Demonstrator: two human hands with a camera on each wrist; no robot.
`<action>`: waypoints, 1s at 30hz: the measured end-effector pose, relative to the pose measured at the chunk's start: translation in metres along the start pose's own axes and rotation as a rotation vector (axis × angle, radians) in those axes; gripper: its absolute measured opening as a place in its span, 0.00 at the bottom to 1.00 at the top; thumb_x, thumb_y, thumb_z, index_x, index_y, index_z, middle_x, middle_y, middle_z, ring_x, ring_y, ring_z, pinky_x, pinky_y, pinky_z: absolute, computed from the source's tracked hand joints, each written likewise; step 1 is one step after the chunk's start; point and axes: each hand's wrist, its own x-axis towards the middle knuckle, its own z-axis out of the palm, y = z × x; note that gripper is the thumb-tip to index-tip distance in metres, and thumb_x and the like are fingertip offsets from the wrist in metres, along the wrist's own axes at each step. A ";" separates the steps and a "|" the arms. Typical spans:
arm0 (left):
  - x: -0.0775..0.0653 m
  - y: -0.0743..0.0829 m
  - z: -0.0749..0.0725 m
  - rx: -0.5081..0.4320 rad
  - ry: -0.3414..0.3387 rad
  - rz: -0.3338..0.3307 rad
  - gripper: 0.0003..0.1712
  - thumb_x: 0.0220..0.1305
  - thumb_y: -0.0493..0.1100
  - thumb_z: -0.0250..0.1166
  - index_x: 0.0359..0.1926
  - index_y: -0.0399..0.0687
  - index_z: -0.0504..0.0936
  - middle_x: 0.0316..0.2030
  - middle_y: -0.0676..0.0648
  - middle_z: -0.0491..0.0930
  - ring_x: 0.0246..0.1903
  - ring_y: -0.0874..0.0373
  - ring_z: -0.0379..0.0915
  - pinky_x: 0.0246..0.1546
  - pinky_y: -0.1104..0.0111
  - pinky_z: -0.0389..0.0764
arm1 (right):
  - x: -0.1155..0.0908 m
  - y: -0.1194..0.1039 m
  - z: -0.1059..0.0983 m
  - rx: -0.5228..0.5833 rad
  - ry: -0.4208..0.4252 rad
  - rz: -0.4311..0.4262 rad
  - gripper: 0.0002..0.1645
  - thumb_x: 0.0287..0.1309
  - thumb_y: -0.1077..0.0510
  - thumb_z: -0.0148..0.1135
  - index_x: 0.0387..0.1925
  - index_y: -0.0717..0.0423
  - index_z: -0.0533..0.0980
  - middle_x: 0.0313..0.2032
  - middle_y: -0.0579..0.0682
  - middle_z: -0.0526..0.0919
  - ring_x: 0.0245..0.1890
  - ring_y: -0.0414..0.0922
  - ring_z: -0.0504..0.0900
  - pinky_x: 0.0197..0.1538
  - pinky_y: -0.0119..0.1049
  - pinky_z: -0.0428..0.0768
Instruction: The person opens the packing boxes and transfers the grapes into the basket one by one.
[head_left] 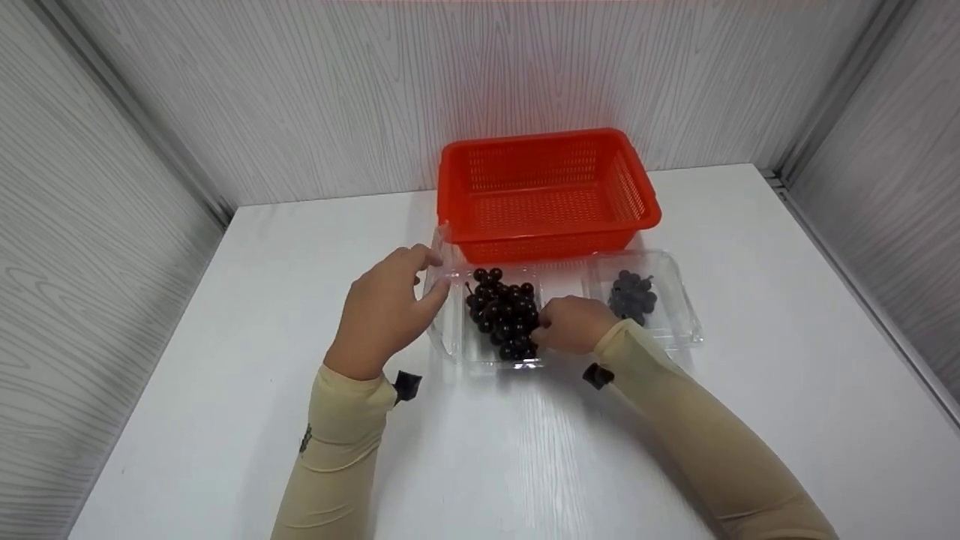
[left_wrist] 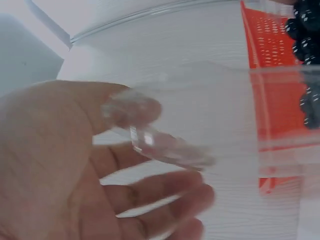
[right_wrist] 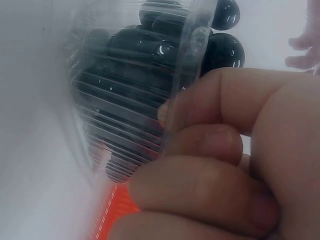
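An unlidded clear plastic clamshell container (head_left: pixel 480 357) holds a bunch of dark grapes (head_left: pixel 506 315) in the middle of the table. Its hinged lid (head_left: pixel 448 330) stands raised on the left side. My left hand (head_left: pixel 386 307) is at that lid, fingers loosely bent and thumb apart from them; in the left wrist view the thumb tip shows through the clear plastic. My right hand (head_left: pixel 574 324) is at the container's right side, where curled fingers (right_wrist: pixel 190 185) pinch the rim beside the grapes. The thumb's hold is partly hidden.
Behind the container stands a red plastic basket (head_left: pixel 551 244) with slotted walls. A second clear container (head_left: pixel 679 319), with a smaller bunch of dark grapes (head_left: pixel 631 294) inside, sits to the right, near the right forearm. White panels enclose the white table (head_left: pixel 480 465).
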 end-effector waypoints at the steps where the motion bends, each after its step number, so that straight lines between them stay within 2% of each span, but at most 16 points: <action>1: 0.001 0.000 -0.002 0.010 -0.012 -0.018 0.18 0.72 0.51 0.60 0.56 0.48 0.81 0.49 0.45 0.85 0.42 0.50 0.81 0.43 0.54 0.83 | 0.000 0.000 0.000 0.002 0.002 0.002 0.22 0.67 0.50 0.59 0.16 0.45 0.68 0.15 0.41 0.65 0.19 0.40 0.64 0.26 0.37 0.64; 6: 0.004 -0.005 -0.006 0.029 -0.045 -0.083 0.23 0.73 0.47 0.61 0.64 0.43 0.75 0.50 0.41 0.87 0.44 0.45 0.83 0.45 0.51 0.84 | 0.000 0.001 0.004 -0.007 -0.001 0.000 0.23 0.66 0.50 0.58 0.14 0.44 0.67 0.14 0.40 0.64 0.18 0.39 0.63 0.25 0.36 0.63; 9: 0.003 -0.010 -0.009 0.055 -0.053 -0.121 0.23 0.74 0.45 0.61 0.66 0.41 0.76 0.50 0.40 0.87 0.45 0.44 0.84 0.46 0.49 0.84 | 0.001 -0.001 0.005 0.002 -0.002 -0.010 0.24 0.65 0.51 0.58 0.13 0.44 0.66 0.14 0.40 0.62 0.18 0.39 0.61 0.25 0.36 0.61; 13: 0.003 -0.014 -0.013 0.090 -0.074 -0.162 0.20 0.74 0.42 0.61 0.62 0.39 0.79 0.50 0.38 0.86 0.47 0.42 0.84 0.46 0.48 0.84 | 0.002 -0.004 0.006 0.022 0.004 -0.021 0.25 0.66 0.51 0.58 0.13 0.44 0.64 0.14 0.40 0.61 0.17 0.39 0.60 0.24 0.36 0.60; 18: 0.003 -0.021 -0.014 0.115 -0.078 -0.203 0.19 0.73 0.38 0.63 0.60 0.35 0.77 0.48 0.36 0.86 0.44 0.42 0.84 0.43 0.49 0.84 | 0.003 -0.002 0.004 0.007 -0.002 -0.012 0.24 0.65 0.51 0.58 0.14 0.44 0.63 0.14 0.40 0.61 0.17 0.39 0.60 0.24 0.35 0.61; 23: 0.004 -0.027 -0.013 0.144 -0.042 -0.243 0.15 0.71 0.34 0.61 0.55 0.30 0.79 0.46 0.32 0.83 0.44 0.37 0.81 0.40 0.46 0.83 | 0.003 -0.001 0.000 -0.012 0.006 -0.014 0.23 0.65 0.51 0.58 0.14 0.44 0.64 0.14 0.41 0.62 0.18 0.39 0.61 0.25 0.36 0.62; 27: 0.004 -0.032 -0.011 0.154 -0.020 -0.263 0.13 0.72 0.32 0.59 0.52 0.30 0.82 0.44 0.32 0.82 0.44 0.36 0.81 0.40 0.46 0.84 | 0.003 0.001 0.000 -0.018 -0.004 -0.011 0.23 0.65 0.51 0.58 0.14 0.44 0.65 0.14 0.40 0.63 0.18 0.39 0.61 0.24 0.36 0.62; 30: 0.003 -0.035 -0.008 0.184 -0.057 -0.262 0.12 0.71 0.30 0.57 0.50 0.29 0.82 0.43 0.32 0.83 0.41 0.38 0.83 0.37 0.47 0.84 | 0.002 0.003 0.000 -0.015 -0.003 -0.008 0.23 0.65 0.50 0.58 0.14 0.44 0.65 0.14 0.40 0.63 0.18 0.39 0.62 0.24 0.36 0.62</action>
